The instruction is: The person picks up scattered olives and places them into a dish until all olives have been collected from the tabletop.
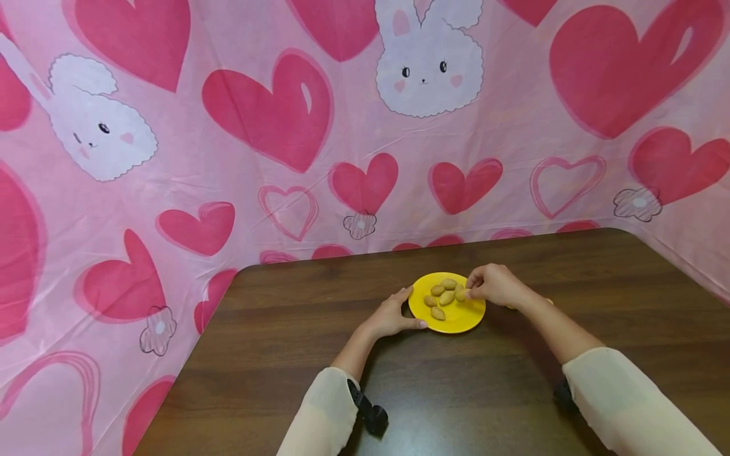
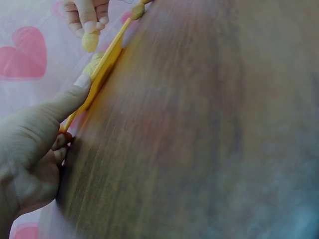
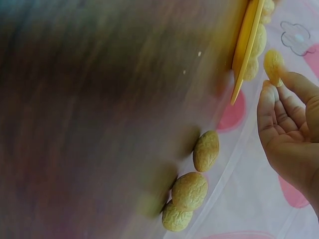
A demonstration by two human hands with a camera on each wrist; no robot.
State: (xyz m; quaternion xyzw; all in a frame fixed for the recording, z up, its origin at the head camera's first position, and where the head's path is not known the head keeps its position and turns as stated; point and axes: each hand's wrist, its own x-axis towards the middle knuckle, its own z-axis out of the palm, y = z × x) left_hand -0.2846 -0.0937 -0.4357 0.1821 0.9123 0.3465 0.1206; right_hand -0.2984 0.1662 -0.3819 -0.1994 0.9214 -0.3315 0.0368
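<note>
In the head view a yellow plate lies on the table with several wrinkled, yellow-brown oval pieces on it; their exact kind is unclear. My left hand grips the plate's left rim, thumb at the near side and fingers farther back. Between thumb and fingertips, my right hand pinches one wrinkled oval piece over the plate's right side. In the left wrist view that held piece is apart from the plate.
Right of the plate, more oval pieces lie on the brown wooden table, partly hidden by the right forearm in the head view. A pink cloth with hearts and rabbits hangs behind the table.
</note>
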